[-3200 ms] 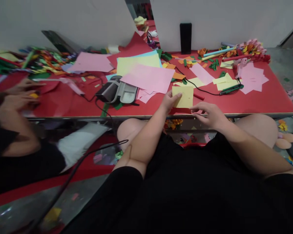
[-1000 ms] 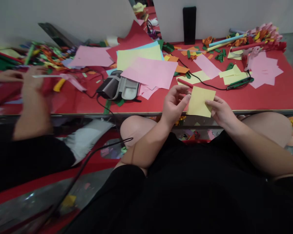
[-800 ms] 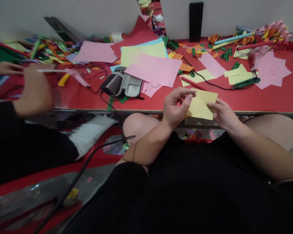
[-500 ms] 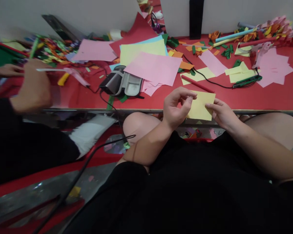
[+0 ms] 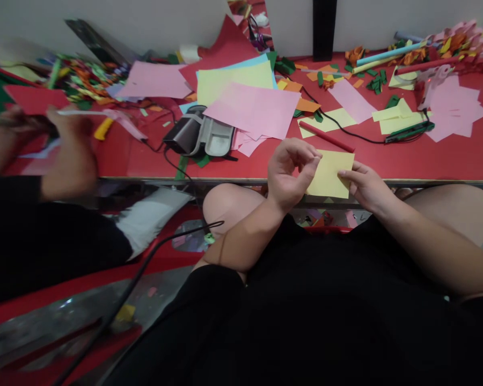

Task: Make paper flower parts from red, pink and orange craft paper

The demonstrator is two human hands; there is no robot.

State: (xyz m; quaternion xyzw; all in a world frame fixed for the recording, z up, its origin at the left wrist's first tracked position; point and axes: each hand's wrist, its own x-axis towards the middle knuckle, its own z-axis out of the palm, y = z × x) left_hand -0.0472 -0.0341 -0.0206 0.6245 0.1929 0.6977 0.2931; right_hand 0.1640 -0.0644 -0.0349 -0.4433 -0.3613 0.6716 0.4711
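Here, yellow paper [image 5: 330, 179]: sits over the near edge of the red table [image 5: 233, 169]; runs left to right along its far side, too square to tell a long axis.
Right hand [image 5: 366, 185]: pinches the right edge.
Left hand [image 5: 290, 174]: curls at the far left corner, grip unclear.

No readable text or numbers appear anywhere.
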